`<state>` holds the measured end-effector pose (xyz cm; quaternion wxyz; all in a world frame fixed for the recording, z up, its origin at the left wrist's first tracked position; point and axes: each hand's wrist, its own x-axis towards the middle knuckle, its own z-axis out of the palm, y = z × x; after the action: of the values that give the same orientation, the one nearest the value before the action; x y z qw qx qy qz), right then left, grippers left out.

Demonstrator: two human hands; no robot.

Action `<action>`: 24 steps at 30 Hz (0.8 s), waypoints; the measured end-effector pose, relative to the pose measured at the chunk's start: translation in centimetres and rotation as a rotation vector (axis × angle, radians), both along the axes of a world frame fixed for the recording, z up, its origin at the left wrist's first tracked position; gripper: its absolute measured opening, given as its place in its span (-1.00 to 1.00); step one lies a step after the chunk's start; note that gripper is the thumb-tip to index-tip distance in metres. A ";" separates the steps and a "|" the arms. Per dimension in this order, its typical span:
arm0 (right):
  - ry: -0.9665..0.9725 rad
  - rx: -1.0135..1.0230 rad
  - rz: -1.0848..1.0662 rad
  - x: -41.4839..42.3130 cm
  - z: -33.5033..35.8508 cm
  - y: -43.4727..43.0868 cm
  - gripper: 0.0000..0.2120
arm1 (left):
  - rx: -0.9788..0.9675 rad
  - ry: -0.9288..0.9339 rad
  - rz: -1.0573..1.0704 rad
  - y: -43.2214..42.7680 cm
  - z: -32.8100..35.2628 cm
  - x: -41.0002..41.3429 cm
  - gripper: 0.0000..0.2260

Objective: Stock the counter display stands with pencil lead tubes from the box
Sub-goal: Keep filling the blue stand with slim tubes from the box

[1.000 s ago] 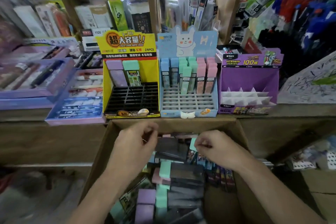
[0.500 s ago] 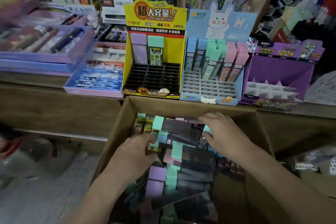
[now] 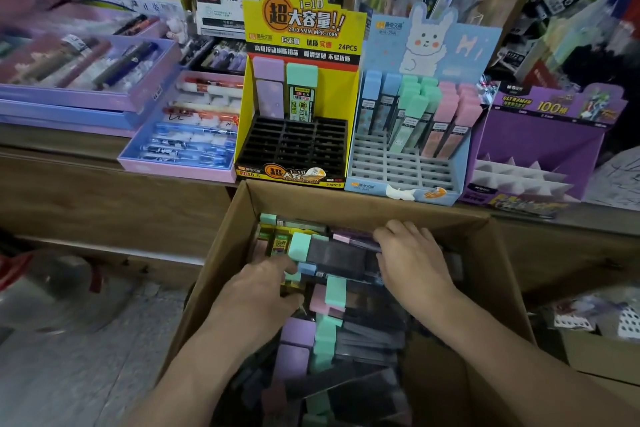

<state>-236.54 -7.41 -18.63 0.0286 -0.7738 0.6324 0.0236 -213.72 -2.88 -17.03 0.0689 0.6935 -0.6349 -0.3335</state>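
Lead tube point(image 3: 337, 256) between the fingers point(image 3: 385, 238)

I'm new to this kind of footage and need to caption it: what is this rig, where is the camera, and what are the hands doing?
There is no machine here: one camera worn on a person's head looks down at their two bare hands. The left hand and right hand reach into a cardboard box piled with pencil lead tubes. Both touch the top tubes; whether either grips one is unclear. Behind, on the counter, are a yellow stand holding three tubes, a blue rabbit stand filled at the back, and a purple stand showing none.
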 end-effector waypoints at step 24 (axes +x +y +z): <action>-0.878 0.671 -0.047 0.2 2.5 5.9 -0.87 | 0.127 0.835 0.074 0.4 0.5 0.1 -0.80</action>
<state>-236.33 -1.49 -16.14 0.5352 -0.6451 0.5358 -0.1015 -213.66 -2.46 -16.51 0.2890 0.5241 -0.5054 -0.6216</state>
